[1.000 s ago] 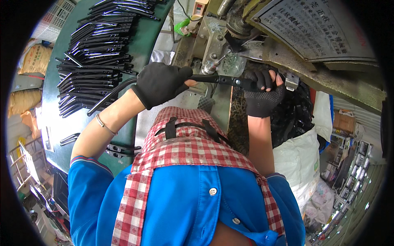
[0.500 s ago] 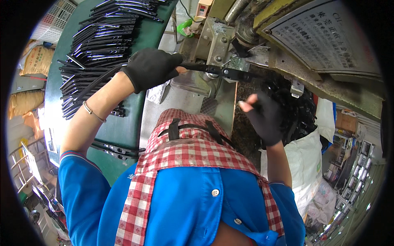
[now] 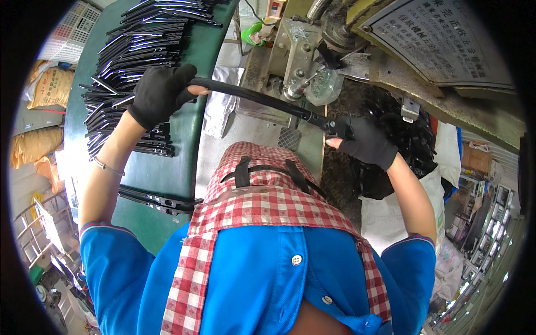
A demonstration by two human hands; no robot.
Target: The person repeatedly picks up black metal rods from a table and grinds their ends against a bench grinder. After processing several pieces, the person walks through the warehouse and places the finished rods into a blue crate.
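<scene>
A long, slim black bar (image 3: pixel 257 99) slants across in front of me, its left end higher in the picture than its right. My left hand (image 3: pixel 162 95), in a black glove with bare thumb tip, is closed round the left end beside the green table. At the other end, my gloved right hand (image 3: pixel 365 142) grips the thicker, riveted part of the bar and hides its tip. The bar passes on my side of a metal machine (image 3: pixel 298 70) with a bolted block. A clear plastic piece (image 3: pixel 325 88) hangs at that machine.
Many similar black bars (image 3: pixel 145 50) lie in rows on the green table (image 3: pixel 184 173) at the left. A few more bars (image 3: pixel 162 204) rest near its close edge. To the right are a heap of shiny black parts (image 3: pixel 391 176) and a white sack (image 3: pixel 385 218). A machine plate (image 3: pixel 430 50) overhangs the upper right.
My left hand has moved left with the bar, drawing it away from the machine's block. My right hand, free and apart before, has taken hold of the bar's right end.
</scene>
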